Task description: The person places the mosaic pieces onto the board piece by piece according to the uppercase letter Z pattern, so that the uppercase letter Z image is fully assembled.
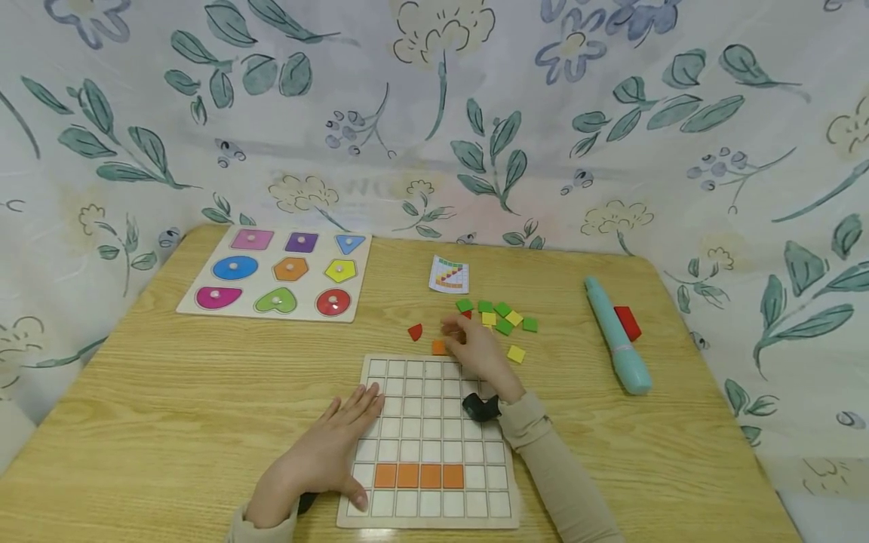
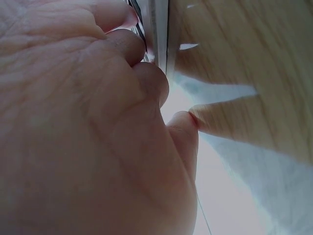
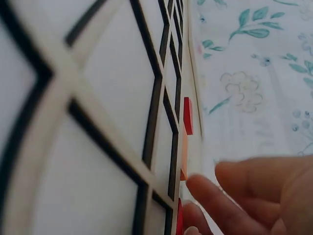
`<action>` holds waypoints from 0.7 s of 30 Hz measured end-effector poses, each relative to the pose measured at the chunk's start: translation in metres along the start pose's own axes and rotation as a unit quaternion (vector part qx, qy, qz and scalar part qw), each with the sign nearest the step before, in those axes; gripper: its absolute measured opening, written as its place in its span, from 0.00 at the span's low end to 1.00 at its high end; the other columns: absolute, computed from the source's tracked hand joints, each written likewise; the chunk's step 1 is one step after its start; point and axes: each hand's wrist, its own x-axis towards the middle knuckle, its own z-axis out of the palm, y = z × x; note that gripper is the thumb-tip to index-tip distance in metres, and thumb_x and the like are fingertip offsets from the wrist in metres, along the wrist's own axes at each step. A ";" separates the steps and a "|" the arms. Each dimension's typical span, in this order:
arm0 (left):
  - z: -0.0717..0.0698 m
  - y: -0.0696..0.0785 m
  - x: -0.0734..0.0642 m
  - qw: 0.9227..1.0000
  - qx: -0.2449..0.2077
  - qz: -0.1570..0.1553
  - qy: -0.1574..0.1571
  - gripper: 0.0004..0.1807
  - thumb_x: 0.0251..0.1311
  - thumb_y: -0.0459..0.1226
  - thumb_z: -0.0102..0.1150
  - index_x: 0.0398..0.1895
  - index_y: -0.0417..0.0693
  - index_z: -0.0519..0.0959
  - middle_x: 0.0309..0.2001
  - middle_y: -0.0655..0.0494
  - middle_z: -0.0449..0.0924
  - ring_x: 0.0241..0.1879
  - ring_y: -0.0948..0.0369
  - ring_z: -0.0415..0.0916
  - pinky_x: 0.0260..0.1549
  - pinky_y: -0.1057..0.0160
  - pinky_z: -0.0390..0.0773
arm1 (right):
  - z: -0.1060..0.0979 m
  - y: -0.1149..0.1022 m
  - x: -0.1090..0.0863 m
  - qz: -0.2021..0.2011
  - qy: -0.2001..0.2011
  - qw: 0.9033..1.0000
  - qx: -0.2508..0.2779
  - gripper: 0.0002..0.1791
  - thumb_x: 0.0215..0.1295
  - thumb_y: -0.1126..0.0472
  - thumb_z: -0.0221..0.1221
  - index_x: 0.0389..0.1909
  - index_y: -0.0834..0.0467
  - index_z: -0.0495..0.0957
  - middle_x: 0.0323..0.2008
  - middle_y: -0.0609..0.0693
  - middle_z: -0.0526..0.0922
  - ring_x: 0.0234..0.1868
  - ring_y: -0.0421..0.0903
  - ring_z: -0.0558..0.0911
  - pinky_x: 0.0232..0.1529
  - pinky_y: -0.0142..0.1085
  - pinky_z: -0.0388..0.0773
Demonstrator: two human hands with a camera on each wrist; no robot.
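Observation:
A wooden grid board (image 1: 392, 520) lies near the front of the table, with several orange square tiles (image 1: 431, 476) in a row in its second row from the front. My left hand (image 1: 333, 445) rests spread over the board's left edge, thumb near the front corner. Above the board's far edge hovers my right hand (image 1: 475, 347), fingers loosely bent with nothing visible between them. A loose orange tile (image 1: 438, 348) lies beside its fingertips, and a red piece (image 1: 466, 314) is partly hidden behind them. In the right wrist view, a red piece (image 3: 179, 218) is close to the fingers.
Green tiles (image 1: 505, 326) and yellow tiles (image 1: 516, 354) lie scattered beyond the board, with a red quarter-round piece (image 1: 415, 332) to their left. A pattern card (image 1: 449, 275) is behind. A shape puzzle (image 1: 271, 273) lies far left; a teal microphone-shaped object (image 1: 618, 339) and red block (image 1: 627, 323) lie right.

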 end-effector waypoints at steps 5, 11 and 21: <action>0.000 0.000 0.000 1.000 0.001 0.002 -0.001 0.77 0.15 0.57 0.79 0.75 0.38 0.50 0.77 0.41 0.43 0.76 0.41 0.41 0.70 0.32 0.45 | 0.003 0.001 0.000 -0.021 -0.044 0.999 0.017 0.18 0.65 0.67 0.59 0.56 0.58 0.77 0.47 0.53 0.85 0.47 0.49 0.82 0.50 0.41 0.79; 0.000 0.002 -0.001 1.000 0.000 -0.003 -0.005 0.77 0.15 0.56 0.79 0.76 0.38 0.50 0.78 0.41 0.42 0.76 0.41 0.40 0.70 0.32 0.44 | 0.003 0.006 0.002 -0.007 0.002 0.995 0.095 0.17 0.59 0.72 0.62 0.51 0.61 0.79 0.39 0.56 0.83 0.40 0.50 0.83 0.43 0.38 0.82; -0.002 0.002 -0.001 1.000 -0.002 -0.002 -0.006 0.77 0.15 0.57 0.79 0.75 0.38 0.50 0.78 0.41 0.42 0.76 0.41 0.40 0.70 0.32 0.44 | -0.019 0.008 -0.026 0.102 -0.036 0.953 0.282 0.26 0.62 0.70 0.60 0.63 0.64 0.70 0.45 0.58 0.82 0.37 0.38 0.83 0.38 0.30 0.82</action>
